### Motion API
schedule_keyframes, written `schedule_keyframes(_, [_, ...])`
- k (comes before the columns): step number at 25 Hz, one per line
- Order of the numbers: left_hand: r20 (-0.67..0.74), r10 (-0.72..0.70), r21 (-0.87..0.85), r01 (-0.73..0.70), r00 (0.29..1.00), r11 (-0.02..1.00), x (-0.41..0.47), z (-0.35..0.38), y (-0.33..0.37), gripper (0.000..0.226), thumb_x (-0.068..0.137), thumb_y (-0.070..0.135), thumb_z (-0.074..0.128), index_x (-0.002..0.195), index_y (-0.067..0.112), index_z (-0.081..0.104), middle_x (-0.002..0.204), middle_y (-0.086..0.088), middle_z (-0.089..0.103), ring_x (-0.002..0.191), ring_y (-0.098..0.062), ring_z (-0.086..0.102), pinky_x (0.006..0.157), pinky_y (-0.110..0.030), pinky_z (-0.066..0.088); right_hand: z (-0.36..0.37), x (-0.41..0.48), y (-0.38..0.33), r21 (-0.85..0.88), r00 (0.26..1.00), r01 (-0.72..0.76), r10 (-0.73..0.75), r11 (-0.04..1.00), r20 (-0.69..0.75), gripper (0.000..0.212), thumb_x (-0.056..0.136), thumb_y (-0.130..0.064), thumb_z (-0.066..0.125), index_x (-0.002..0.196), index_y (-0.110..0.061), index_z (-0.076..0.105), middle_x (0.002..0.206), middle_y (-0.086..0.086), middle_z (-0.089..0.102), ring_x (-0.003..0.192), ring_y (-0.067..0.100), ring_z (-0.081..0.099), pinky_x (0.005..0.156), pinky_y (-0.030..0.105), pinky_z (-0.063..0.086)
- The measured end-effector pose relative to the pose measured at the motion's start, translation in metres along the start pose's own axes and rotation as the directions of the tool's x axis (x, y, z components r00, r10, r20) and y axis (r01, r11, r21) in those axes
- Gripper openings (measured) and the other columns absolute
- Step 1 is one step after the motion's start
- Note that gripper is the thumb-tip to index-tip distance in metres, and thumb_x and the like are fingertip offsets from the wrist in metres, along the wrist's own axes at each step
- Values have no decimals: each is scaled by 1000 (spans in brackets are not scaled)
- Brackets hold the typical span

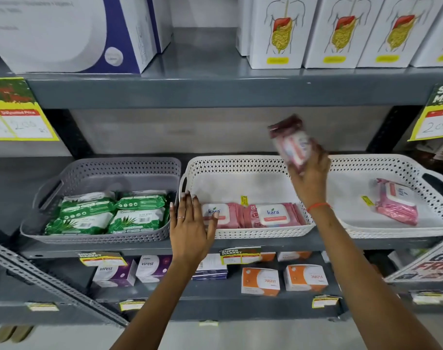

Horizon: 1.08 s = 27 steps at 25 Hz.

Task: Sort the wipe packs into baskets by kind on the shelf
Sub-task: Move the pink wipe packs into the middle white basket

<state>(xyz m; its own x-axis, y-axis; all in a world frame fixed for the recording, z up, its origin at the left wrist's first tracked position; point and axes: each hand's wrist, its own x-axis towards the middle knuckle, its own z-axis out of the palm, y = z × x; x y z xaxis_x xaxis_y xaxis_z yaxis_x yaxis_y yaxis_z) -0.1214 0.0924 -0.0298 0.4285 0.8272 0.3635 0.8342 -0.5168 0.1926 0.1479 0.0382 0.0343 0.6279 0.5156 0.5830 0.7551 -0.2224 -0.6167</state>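
We read "kara" on the white flip lids of two pink wipe packs (253, 215) lying flat side by side along the near wall of the middle white basket (240, 165). A third pink kara pack (395, 202) lies alone, tilted, in the right white basket (382, 161), whose right handle runs to the frame edge. The grey basket (114, 168) on the left holds green packs (107, 213) printed with aloe leaves; their small print is too fine to read.

Our right hand (310, 173) grips a pink-and-dark pack (290, 141) raised above the far rim between the two white baskets. It is motion-blurred and its label cannot be made out. Our left hand (190, 221) is open, fingers spread, resting flat on the near left corner of the middle basket and partly covering the left kara pack.

All three baskets are perforated plastic with cut-out handles, standing on a grey metal shelf (215, 93).

Below, purple boxes read "virest" (129, 270); orange boxes (281, 279) sit upside down, apparently reading "vizinc". Yellow price tags (18, 122) show a handwritten "200". White boxes (329, 31) above carry a digestive-tract drawing, their tops cut off.
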Motion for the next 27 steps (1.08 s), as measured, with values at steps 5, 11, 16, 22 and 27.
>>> schedule_keyframes(5, [-49, -38, -44, 36, 998, 998, -2, 3, 2, 73, 93, 49, 16, 145, -2, 11, 154, -22, 14, 143, -30, 5, 116, -43, -1, 51, -40, -65, 33, 712, 182, -155, 983, 685, 71, 81, -21, 68, 140, -5, 33, 139, 18, 39, 128, 32, 31, 112, 44, 33])
schedule_keyframes(11, [-41, -45, -21, 44, 998, 999, -2, 0, 12, 69, 93, 49, 11, 147, 5, 10, 155, -20, 10, 143, -28, -2, 114, -46, -6, 68, -46, -73, 110, 507, 156, -175, 982, 844, 43, 97, -3, 34, 138, -13, 43, 153, 6, 35, 143, 20, 28, 122, 45, 14])
schedule_keyframes(16, [8, 178, -52, -178, 984, 983, 8, 1, 64, 65, 94, 48, 15, 147, 11, 18, 156, -13, 9, 143, -26, 1, 116, -49, -2, 26, -27, -49, 298, 945, -55, -46, 953, 324, 30, 88, 9, 42, 87, -1, 70, 89, 17, 75, 81, 22, 68, 84, 40, 58])
schedule_keyframes(22, [263, 318, -43, -318, 911, 947, 22, 20, 102, 68, 92, 56, 2, 147, 18, 16, 157, -8, 9, 144, -22, -2, 117, -45, -2, -30, 25, 65, -398, 918, -308, 380, 864, 116, 45, 87, -21, 53, 128, -3, 50, 136, 28, 48, 128, 42, 40, 110, 47, 31])
schedule_keyframes(27, [243, 325, -36, -326, 914, 945, 19, 21, 98, 81, 84, 58, -8, 143, 18, 29, 153, -9, 27, 143, -23, 12, 117, -45, 4, -84, 27, 155, -557, 625, -626, 778, 546, 59, 77, 90, -35, 57, 145, -1, 16, 153, 32, 12, 141, 48, 15, 115, 56, 19])
